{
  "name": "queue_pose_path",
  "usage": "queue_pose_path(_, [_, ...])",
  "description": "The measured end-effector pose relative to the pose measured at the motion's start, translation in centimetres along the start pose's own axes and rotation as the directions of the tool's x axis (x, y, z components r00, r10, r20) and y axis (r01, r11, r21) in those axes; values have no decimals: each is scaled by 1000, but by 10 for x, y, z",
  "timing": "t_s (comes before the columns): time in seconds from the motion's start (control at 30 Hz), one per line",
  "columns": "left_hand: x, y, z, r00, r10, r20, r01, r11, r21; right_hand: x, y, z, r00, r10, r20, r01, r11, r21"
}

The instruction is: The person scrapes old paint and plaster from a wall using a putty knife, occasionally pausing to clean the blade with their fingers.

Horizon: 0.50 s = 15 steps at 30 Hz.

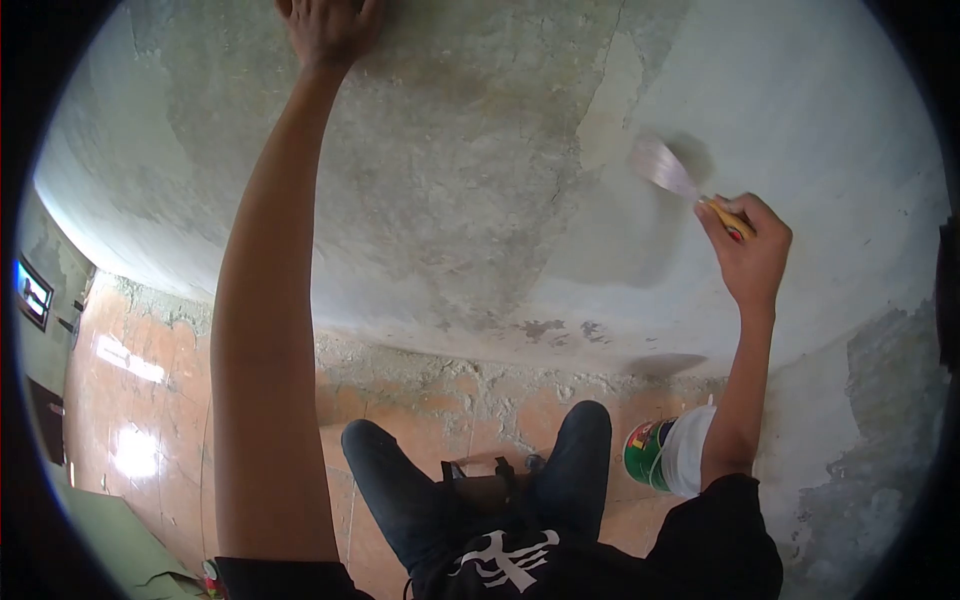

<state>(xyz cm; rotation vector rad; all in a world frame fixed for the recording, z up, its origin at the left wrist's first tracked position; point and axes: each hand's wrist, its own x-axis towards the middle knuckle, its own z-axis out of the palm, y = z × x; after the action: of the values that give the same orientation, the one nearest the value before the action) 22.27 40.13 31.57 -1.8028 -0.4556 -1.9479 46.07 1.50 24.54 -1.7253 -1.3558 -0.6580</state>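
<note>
My right hand (752, 248) is closed round the yellow-brown handle of a putty knife (664, 166). The wide metal blade points up and left, close to the wall (440, 170), and casts a shadow there; whether it touches is hard to tell. At the upper left, my left hand (328, 28) rests against the wall with the arm stretched out and the fingers apart, though the frame's edge cuts off the fingertips. Bare grey, stained plaster covers the middle of the wall, and paler, whitish patches lie on the right around the blade.
A green and white paint bucket (652, 455) stands on the tiled floor (400, 400) by my right forearm. Crumbs of scraped plaster (480, 378) lie along the wall's foot. My bent knees are in front of the wall. A green sheet (115, 535) lies at lower left.
</note>
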Motion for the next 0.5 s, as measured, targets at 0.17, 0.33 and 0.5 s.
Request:
queue_pose_path(0.17, [-1,-3,-1,1000,13,13,-13,1000,-1,-1,-1,3,985,172,-26,-172,985,16])
queue_pose_path(0.33, [-1,-1,0,1000,16,20,-17,999,34,-4,7,9,993,121,-20,-118,990,82])
queue_pose_path(0.5, [-3,1,-2,999,23,30,-23,999,26,-4,0,30,999,15,35,-17,997,72])
